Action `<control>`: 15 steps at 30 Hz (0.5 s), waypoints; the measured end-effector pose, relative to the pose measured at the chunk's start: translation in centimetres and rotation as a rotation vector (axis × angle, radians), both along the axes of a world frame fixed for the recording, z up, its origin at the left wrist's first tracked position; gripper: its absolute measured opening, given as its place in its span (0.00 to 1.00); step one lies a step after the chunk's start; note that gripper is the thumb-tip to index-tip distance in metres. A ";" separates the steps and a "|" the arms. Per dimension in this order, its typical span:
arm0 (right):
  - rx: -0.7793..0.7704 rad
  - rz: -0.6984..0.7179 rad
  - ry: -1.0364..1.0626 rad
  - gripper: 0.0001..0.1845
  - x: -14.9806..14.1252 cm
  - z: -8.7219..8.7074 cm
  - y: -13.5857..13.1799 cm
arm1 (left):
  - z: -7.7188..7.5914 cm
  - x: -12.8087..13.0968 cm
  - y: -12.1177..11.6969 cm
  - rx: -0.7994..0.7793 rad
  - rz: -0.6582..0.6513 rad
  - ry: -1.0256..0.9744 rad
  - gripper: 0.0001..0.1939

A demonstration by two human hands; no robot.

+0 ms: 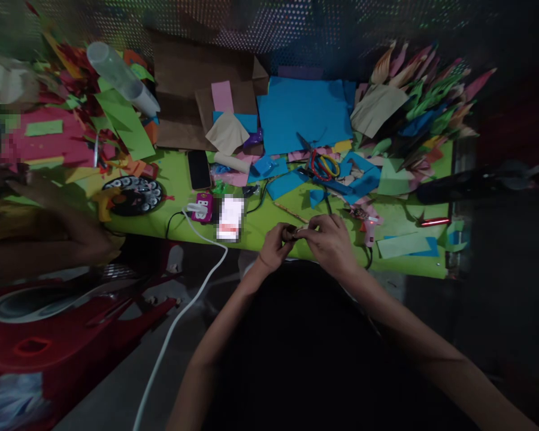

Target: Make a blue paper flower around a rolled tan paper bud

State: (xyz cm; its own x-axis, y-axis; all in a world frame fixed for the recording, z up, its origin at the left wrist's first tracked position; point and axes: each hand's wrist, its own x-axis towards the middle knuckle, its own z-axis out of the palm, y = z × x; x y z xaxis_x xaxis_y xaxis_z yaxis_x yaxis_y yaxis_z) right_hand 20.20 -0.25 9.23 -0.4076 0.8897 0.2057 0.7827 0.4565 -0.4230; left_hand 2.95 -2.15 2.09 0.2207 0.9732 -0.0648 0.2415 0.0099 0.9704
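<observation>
Close together at the table's near edge, both my hands meet on a small brownish piece (290, 233), too dark and small to name. My left hand (273, 246) is closed round it from the left. From the right, my right hand (331, 240) pinches at its end with thumb and forefinger. Just beyond them a thin patterned stick (291, 212) lies on the green tabletop (260, 232). To the right of my right hand is a pink glue gun (370, 226) with a small red light. Left of my hands lies a phone with a lit screen (230, 218).
Blue paper sheets (305, 114) and brown paper (179, 90) cover the back. Paper flowers (435, 90) are heaped at the back right. Scissors (326, 167) lie among scraps. A white cable (179, 317) hangs from a power strip (203, 208). Another person's arm (58, 221) reaches in at left.
</observation>
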 end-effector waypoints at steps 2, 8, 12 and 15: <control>-0.007 0.009 0.022 0.19 0.0 -0.2 -0.2 | 0.0 -0.1 0.0 -0.003 -0.013 0.015 0.11; -0.086 0.009 0.218 0.18 0.1 -0.1 -0.4 | 0.5 -0.1 -0.2 -0.036 -0.028 0.024 0.10; -0.115 -0.055 0.323 0.15 -0.3 0.3 -0.5 | 0.8 0.0 -0.3 -0.019 -0.023 0.017 0.10; -0.105 -0.103 0.374 0.09 -0.8 0.3 -0.5 | 1.1 0.2 -0.4 -0.019 -0.016 0.002 0.10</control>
State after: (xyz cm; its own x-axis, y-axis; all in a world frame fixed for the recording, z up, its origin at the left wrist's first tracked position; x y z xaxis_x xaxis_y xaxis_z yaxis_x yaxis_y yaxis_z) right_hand 19.43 -0.72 9.57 -0.2295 0.9461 0.2285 0.6056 0.3227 -0.7274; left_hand 3.16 -2.54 3.15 0.2364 0.9680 -0.0837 0.2435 0.0244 0.9696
